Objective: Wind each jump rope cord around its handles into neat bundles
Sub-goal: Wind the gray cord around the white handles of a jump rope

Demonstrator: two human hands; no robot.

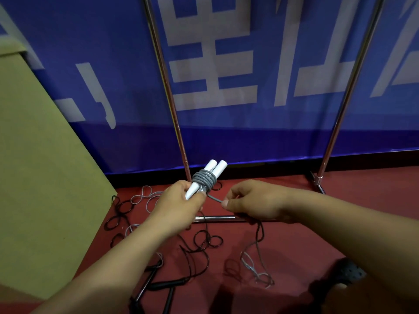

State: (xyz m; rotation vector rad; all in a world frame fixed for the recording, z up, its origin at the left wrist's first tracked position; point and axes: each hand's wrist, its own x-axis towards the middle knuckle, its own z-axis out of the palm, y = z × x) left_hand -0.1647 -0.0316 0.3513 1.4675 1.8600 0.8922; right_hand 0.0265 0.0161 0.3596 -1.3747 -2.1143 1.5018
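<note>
Fingers (224, 203) of the right hand (251, 202) pinch the grey cord (214, 198); left hand (181, 202) grips the white handles (204, 177) mid-frame, winding midway; another turn needs tension.

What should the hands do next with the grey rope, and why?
Probably lay one more loop round the handles. The left hand grips the two white handles side by side, and grey coils already wrap their middle. The right hand pinches the grey cord just beside the coils, and more of it trails down to the red floor, so winding seems unfinished.
</note>
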